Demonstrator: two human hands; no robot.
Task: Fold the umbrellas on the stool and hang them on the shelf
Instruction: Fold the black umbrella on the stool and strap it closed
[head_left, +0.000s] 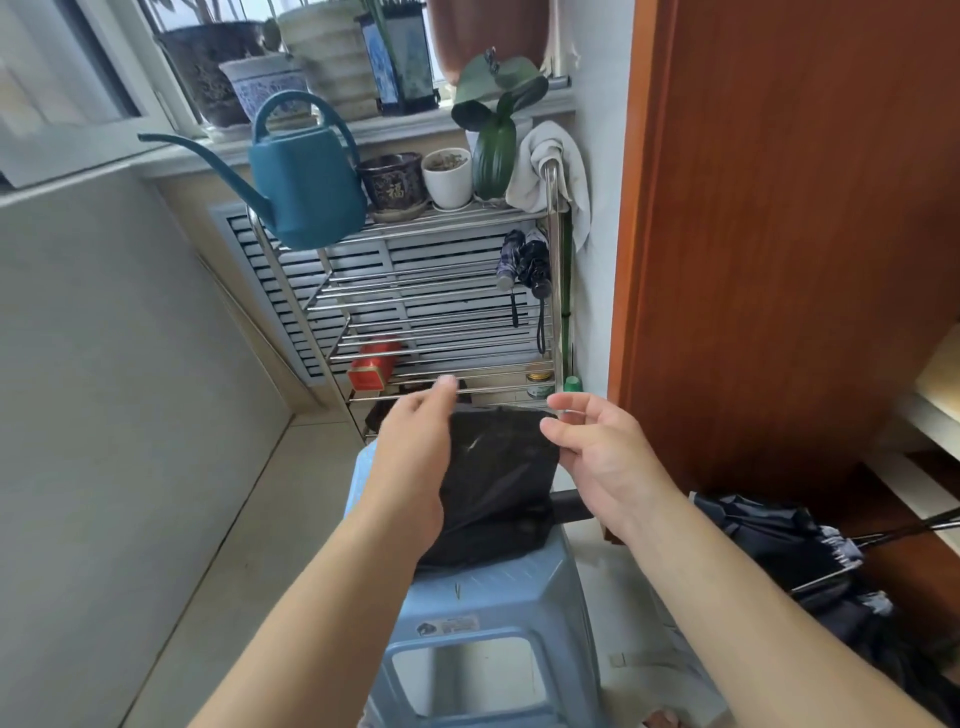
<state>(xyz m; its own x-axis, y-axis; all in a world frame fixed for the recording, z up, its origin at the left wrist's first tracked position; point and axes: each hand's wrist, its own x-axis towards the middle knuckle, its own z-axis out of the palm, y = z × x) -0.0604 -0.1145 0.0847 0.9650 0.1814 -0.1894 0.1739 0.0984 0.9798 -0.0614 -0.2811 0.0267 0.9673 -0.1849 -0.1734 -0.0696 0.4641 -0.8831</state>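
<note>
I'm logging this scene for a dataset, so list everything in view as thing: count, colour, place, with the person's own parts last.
black umbrella: 1, black, on the stool, held by both hands
stool: 1, light blue, floor, centre
hung umbrellas: 2, dark, hanging on the shelf's right side
shelf: 1, steel, below the window
open umbrella: 1, dark blue, floor, right
watering can: 1, teal, shelf top
small pots: 2, dark and white, shelf top
red tin: 1, red, lower shelf
cloth: 1, whitish, over shelf post
left hand: 1, on the fabric's left edge
right hand: 1, pinching the fabric's right corner
</note>
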